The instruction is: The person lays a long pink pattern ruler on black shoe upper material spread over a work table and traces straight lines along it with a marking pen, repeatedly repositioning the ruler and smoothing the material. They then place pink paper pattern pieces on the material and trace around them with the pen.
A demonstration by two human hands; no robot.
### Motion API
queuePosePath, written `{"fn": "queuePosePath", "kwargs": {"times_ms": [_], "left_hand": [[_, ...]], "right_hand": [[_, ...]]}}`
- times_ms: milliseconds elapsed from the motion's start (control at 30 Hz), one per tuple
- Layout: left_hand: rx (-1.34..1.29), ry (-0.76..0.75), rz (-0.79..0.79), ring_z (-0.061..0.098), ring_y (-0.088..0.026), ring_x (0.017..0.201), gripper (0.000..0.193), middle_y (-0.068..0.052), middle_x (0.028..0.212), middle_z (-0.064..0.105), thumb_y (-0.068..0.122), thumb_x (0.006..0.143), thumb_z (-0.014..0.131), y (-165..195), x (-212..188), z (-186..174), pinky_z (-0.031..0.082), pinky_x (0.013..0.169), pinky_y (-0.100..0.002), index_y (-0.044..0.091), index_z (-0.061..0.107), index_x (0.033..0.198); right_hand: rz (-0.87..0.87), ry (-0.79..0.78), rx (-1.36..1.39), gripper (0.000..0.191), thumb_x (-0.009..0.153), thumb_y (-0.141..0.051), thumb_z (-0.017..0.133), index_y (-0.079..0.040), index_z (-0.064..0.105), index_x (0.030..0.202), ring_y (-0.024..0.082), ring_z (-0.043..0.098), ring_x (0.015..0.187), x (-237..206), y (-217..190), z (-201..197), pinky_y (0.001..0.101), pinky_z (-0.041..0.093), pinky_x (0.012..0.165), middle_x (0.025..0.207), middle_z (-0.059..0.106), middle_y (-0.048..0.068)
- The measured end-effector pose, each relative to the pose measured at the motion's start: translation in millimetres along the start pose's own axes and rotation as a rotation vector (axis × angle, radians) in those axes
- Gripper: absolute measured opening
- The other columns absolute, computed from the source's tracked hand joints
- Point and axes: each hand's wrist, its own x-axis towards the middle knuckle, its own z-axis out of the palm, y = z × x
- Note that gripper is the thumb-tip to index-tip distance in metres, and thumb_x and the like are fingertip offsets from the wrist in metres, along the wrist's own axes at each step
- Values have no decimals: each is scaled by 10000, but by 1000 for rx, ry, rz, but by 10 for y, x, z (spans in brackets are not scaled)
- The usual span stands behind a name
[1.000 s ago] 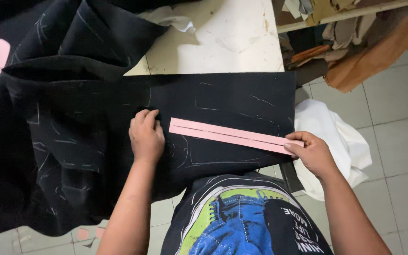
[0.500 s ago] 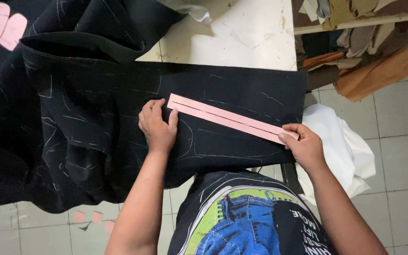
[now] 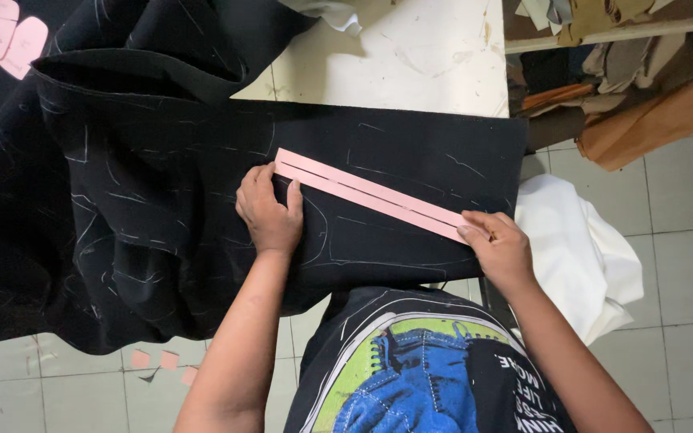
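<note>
Pressing pink strip (image 3: 370,195) between both hands' grip.

No packages, labels, signs or screens show in this view.
</note>
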Motion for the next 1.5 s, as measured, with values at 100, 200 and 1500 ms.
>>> {"fn": "queuePosePath", "kwargs": {"times_ms": [100,200,1500], "left_hand": [[28,-7,0,511,-342,1266,461,-128,1360,561,275,915,747,-1,8,10,370,1101,-511,68,637,1312],[35,-15,-12,508,-345,1265,470,-130,1359,560,277,910,746,2,6,17,362,1107,-516,60,634,1311],[25,-41,-56,518,-345,1271,388,-164,1410,527,244,928,691,-12,24,81,358,1120,-502,52,666,1264]], "right_hand": [[-11,-30,-72,328,882,-231,785,-114,772,1188,178,668,857,-1,12,7,297,523,803,960,678,56],[-154,-18,-145,461,789,-224,840,-95,746,1221,197,637,904,-40,20,-52,308,522,796,1073,617,86],[-55,-90,-138,459,740,-89,879,-8,683,1147,82,512,647,-104,134,-290,229,496,650,1178,482,118]]}}
